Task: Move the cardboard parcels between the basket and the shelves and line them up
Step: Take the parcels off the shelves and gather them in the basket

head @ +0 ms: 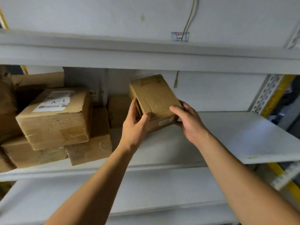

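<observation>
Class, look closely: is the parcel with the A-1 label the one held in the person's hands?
No: the A-1 parcel sits stacked at the shelf's left, while both hands grip a smaller parcel.

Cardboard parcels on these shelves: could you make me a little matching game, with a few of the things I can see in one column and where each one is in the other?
Things:
1. small parcel
2. parcel labelled A-1
3. yellowish cable
4. loose white board

Places:
A. stacked on other boxes, left side of the middle shelf
B. lying on the right side of the middle shelf
C. held tilted between the left hand and right hand
D. hanging down the wall above the top shelf

Pairs: 1-C, 2-A, 3-D, 4-B
</observation>
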